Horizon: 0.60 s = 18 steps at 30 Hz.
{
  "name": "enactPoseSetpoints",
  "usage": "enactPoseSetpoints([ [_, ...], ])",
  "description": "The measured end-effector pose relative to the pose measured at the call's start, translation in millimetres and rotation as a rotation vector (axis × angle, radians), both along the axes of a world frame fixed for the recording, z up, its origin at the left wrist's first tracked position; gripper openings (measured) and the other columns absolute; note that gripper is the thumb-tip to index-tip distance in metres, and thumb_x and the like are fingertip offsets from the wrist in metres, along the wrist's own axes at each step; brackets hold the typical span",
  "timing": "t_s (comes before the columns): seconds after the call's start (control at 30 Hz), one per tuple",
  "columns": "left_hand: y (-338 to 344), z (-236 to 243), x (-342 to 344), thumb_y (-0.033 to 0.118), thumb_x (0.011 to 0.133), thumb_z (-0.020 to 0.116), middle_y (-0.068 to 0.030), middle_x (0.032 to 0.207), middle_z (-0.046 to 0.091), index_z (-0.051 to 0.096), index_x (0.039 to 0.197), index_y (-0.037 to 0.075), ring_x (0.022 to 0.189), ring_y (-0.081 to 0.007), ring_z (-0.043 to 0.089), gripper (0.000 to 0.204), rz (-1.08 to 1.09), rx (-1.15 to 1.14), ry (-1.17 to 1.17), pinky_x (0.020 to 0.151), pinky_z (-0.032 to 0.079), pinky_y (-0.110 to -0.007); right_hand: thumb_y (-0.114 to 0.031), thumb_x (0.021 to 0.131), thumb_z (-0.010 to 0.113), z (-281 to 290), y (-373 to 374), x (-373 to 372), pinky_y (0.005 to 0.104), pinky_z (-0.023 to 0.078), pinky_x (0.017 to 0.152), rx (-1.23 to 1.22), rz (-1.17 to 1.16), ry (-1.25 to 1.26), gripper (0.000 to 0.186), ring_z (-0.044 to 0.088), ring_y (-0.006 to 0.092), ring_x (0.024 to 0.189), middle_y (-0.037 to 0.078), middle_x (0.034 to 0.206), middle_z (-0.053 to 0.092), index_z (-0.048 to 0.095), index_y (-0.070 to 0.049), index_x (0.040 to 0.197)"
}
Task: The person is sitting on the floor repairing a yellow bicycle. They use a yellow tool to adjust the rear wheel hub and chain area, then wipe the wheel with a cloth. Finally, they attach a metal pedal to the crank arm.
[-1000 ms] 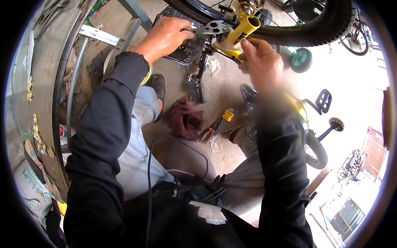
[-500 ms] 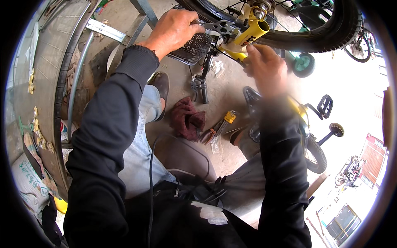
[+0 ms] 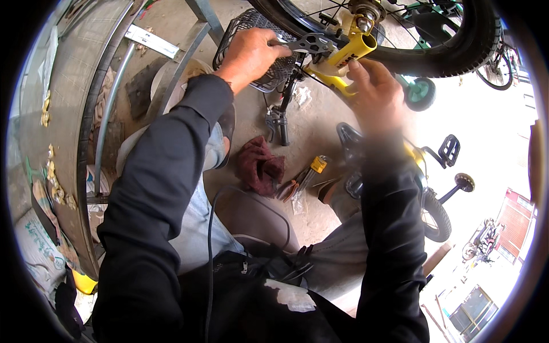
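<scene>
At the top, a small bicycle is turned wheel-up, its black-tyred wheel (image 3: 426,64) above a yellow frame tube (image 3: 359,48). My left hand (image 3: 251,56) is closed round the end of a flat, dark multi-hole wrench (image 3: 311,45). The wrench's far end reaches to the left side of the yellow tube, beside the wheel. My right hand (image 3: 376,91) has its fingers bent and pressed against the right side of that tube; its wrist is blurred. A black wire basket (image 3: 226,48) sits behind my left hand, with a handlebar grip (image 3: 284,136) below it.
Between my feet lie a dark red rag (image 3: 260,166), pliers (image 3: 287,190) and a yellow-ended tool (image 3: 318,164). A metal frame and a worn board (image 3: 60,126) stand at left. Pedals (image 3: 450,148) and a small wheel (image 3: 437,220) stick out at right.
My left hand has come a little right and nearer to me with the wrench, uncovering more of the basket. My right hand has shifted slightly right and nearer, staying by the tube.
</scene>
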<state>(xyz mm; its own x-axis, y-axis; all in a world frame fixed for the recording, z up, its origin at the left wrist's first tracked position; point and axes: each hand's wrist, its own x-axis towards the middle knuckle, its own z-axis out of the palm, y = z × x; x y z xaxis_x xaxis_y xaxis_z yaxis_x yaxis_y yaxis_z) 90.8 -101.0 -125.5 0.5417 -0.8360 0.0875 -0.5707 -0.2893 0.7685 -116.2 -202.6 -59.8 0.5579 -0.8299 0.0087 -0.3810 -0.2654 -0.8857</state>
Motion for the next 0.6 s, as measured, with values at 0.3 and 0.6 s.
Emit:
enactPoseSetpoints([
  [0.3, 4, -5, -15, 0.027, 0.078, 0.072, -0.0204, 0.076, 0.065, 0.07, 0.086, 0.001, 0.072, -0.0357, 0.064, 0.027, 0.005, -0.047, 0.015, 0.066, 0.05, -0.039, -0.041, 0.086, 0.071, 1, -9, -5, 0.0243, 0.055, 0.065, -0.179, 0.088, 0.028, 0.049, 0.067, 0.0145, 0.076, 0.012, 0.086, 0.07, 0.066, 0.003, 0.105],
  [0.6, 4, -13, -20, 0.026, 0.078, 0.074, -0.02, 0.077, 0.065, 0.07, 0.085, 0.002, 0.072, -0.0366, 0.064, 0.025, 0.038, -0.104, 0.027, 0.066, 0.05, -0.041, -0.041, 0.085, 0.071, 1, -9, -4, 0.0277, 0.055, 0.073, -0.184, 0.122, 0.072, 0.052, 0.067, 0.0171, 0.081, 0.014, 0.09, 0.07, 0.065, 0.005, 0.107],
])
